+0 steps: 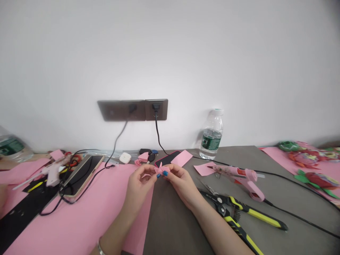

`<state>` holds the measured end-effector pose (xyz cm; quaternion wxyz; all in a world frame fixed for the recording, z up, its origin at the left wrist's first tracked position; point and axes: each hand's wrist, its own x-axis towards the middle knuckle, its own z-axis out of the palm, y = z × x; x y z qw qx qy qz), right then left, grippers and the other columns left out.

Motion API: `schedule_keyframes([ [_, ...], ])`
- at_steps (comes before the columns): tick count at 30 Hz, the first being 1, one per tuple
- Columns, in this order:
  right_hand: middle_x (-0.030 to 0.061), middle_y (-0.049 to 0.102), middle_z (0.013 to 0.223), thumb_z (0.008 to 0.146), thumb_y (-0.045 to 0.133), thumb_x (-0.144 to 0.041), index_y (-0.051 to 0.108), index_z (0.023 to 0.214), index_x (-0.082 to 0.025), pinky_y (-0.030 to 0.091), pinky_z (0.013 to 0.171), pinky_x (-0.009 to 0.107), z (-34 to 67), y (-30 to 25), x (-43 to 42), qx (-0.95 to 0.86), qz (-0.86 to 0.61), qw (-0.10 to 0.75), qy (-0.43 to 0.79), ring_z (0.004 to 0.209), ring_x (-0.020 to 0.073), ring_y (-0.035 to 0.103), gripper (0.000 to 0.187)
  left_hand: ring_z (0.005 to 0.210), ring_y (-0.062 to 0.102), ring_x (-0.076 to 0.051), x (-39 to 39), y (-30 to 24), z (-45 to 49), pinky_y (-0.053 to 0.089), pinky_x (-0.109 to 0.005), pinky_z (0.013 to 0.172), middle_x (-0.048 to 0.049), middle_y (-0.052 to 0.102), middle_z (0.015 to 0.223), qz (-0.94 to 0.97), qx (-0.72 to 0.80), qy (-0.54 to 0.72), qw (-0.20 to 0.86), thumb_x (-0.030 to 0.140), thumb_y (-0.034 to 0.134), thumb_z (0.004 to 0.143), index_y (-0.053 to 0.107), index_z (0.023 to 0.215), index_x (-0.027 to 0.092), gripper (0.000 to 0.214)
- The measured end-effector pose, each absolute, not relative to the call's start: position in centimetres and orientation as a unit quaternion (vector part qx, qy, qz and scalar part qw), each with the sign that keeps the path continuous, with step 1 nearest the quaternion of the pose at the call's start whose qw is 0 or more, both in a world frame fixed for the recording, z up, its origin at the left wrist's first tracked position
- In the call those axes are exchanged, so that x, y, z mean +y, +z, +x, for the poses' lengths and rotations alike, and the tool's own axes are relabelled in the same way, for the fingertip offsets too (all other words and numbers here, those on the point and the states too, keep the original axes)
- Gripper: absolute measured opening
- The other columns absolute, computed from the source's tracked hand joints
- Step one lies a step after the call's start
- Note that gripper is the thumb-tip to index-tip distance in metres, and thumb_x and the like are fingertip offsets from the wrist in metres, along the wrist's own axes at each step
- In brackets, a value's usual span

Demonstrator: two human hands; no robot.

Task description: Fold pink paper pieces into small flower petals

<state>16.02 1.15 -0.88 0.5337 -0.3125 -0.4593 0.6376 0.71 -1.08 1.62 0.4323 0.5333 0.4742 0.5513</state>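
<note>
"Bare forearms are taking up the spot closest to the camera: the left forearm (120, 217) is wearing a silvery bracelet (100, 247), and the right forearm (212, 219) is slanting up from the lower edge. So what are the hands doing?"

"Both pinching, lol. The left hand (139, 182) is gripping one end of a small folded pink paper (160, 170) between thumb and fingers, and the right hand (183, 182) is gripping the other end. Neither one's letting go."

"OK but which one's sitting nearer to it?"

"Neither, imo. It's sitting right between them and touching both, with the blue thumbnails nearly meeting on the near side. Its longer side is running left to right, hand to hand, as far as the fingers are letting me see, and one pointy bit is sticking up around the middle."

"Is it resting on the table (170, 226)?"

"Looks like it's hanging just above, but I can't really tell. A big pink sheet (101, 205) is lying on the left-hand side, a loose pink slip (182, 158) is lying just behind the right hand's fingers, and the pliers (221, 203) are lying beside the right forearm. Pink glue gun (239, 173)'s resting farther right."
</note>
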Motion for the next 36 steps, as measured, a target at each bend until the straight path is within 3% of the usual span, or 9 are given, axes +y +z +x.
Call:
schedule_keyframes([
  [11,0.0003,0.064,0.078,0.072,0.08,-0.045,0.064,0.073,-0.02,0.045,0.08,0.031,15.9,-0.6,1.0,-0.466,-0.3,0.513,0.656,0.081,0.0183,0.059,0.03,0.076,0.065,-0.019,-0.8,1.9,0.6,0.053,-0.027,0.067,-0.0021,0.069,0.074,0.502,0.473,0.569,0.448,0.035,0.08,0.067,0.068,0.071,0.019,0.02],
  [20,0.0031,0.069,0.092,0.073,0.08,-0.044,0.064,0.072,-0.02,0.045,0.084,0.031,16.0,-0.5,1.0,-0.486,-0.301,0.504,0.647,0.089,0.0192,0.061,0.03,0.06,0.054,-0.012,-0.5,1.9,0.2,0.043,-0.021,0.055,0.0022,0.061,0.066,0.521,0.465,0.539,0.471,0.039,0.078,0.071,0.065,0.072,0.02,0.023],
  [25,0.0041,0.068,0.096,0.075,0.078,-0.046,0.064,0.073,-0.02,0.046,0.083,0.033,16.0,-0.6,1.0,-0.52,-0.296,0.501,0.625,0.089,0.0201,0.062,0.03,0.07,0.058,-0.013,-0.4,2.0,-0.2,0.047,-0.023,0.065,0.0008,0.064,0.072,0.534,0.442,0.538,0.479,0.038,0.078,0.072,0.065,0.072,0.02,0.023],
  [27,0.0052,0.068,0.095,0.078,0.075,-0.045,0.063,0.074,-0.021,0.048,0.079,0.033,16.0,-0.5,0.9,-0.552,-0.294,0.52,0.582,0.089,0.0209,0.062,0.028,0.078,0.061,-0.016,-0.3,2.1,-0.3,0.049,-0.025,0.073,-0.0007,0.067,0.076,0.539,0.431,0.545,0.476,0.038,0.079,0.072,0.068,0.073,0.02,0.022],
  [30,0.0067,0.065,0.096,0.086,0.067,-0.033,0.062,0.075,-0.022,0.048,0.078,0.034,16.2,-0.4,0.7,-0.624,-0.314,0.579,0.42,0.091,0.0218,0.062,0.016,0.086,0.064,-0.019,-0.4,1.9,-0.1,0.051,-0.027,0.078,-0.0035,0.07,0.085,0.515,0.423,0.553,0.501,0.04,0.08,0.072,0.072,0.08,0.02,0.023],
  [33,0.0067,0.062,0.099,0.087,0.059,-0.014,0.063,0.075,-0.023,0.048,0.079,0.034,16.3,-0.4,0.5,-0.682,-0.351,0.595,0.242,0.093,0.0212,0.061,0.015,0.083,0.065,-0.018,-0.6,1.7,0.6,0.054,-0.028,0.071,-0.0044,0.068,0.092,0.419,0.402,0.555,0.596,0.048,0.078,0.073,0.074,0.094,0.02,0.035],
  [36,0.0067,0.06,0.102,0.086,0.056,-0.008,0.063,0.078,-0.023,0.05,0.076,0.032,16.4,-0.8,0.5,-0.717,-0.368,0.574,0.145,0.092,0.0202,0.061,0.019,0.074,0.065,-0.016,-0.9,1.6,1.2,0.055,-0.026,0.062,-0.0027,0.065,0.086,0.326,0.393,0.549,0.662,0.052,0.078,0.071,0.072,0.101,0.019,0.045],
])
